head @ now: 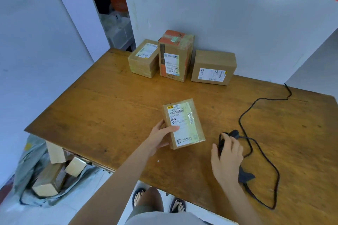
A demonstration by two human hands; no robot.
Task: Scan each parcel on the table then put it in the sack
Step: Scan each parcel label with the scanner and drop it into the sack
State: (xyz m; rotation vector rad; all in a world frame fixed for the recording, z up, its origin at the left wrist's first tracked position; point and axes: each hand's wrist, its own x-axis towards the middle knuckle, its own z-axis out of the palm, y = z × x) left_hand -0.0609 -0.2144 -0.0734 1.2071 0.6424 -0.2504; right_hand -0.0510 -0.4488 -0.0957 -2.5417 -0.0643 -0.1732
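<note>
- Parcel (183, 123): a flat brown box lying label-up near the middle of the wooden table (109, 106), its near left corner in the person's grip.
- Left hand (161, 137): thumb laid flat on the label's left edge, fingers wrapped narrowly round the parcel's left side and partly hidden by it.
- Right hand (227, 157): fingers curved down over the black scanner (221, 143), thumb spread to the left; the scanner lies on the table just right of the parcel.
- Cable (256, 104): black, running in loops from the scanner toward the far right edge.
- Label: white, top line reads about "102A-4756-00" above a barcode; smaller print is illegible.
- Three boxes (174, 56): standing in a row against the wall, each with a white label too small to read.
- Sack (27, 170): grey, open on the floor left of the table, with boxes inside.
</note>
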